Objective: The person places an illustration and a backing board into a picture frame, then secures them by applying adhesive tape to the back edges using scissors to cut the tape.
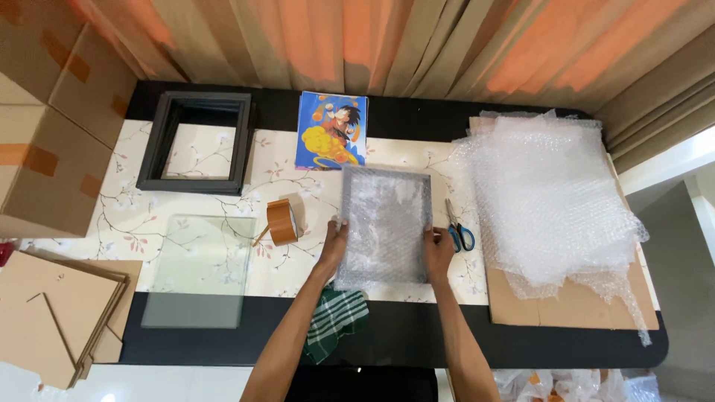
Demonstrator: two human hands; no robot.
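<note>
Gripping the side edges of a bubble-wrapped frame (386, 227) at centre frame, the left hand (334, 247) and right hand (438, 249) pinched it flat over a green checked cloth (337, 316); tape roll (283, 221) and scissors (457, 227) flanked it, a cartoon print (331, 130) lay beyond, upper centre

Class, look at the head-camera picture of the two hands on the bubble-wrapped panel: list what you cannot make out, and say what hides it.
1. Head view: what the bubble-wrapped panel holds; the wrap blurs it.
2. Head view: most of the green checked cloth; the left hand and forearm cover it.
3. Head view: the scissors handles near the right hand; partly hidden.
4. Head view: the cardboard boxes; cut off by the left edge.
</note>
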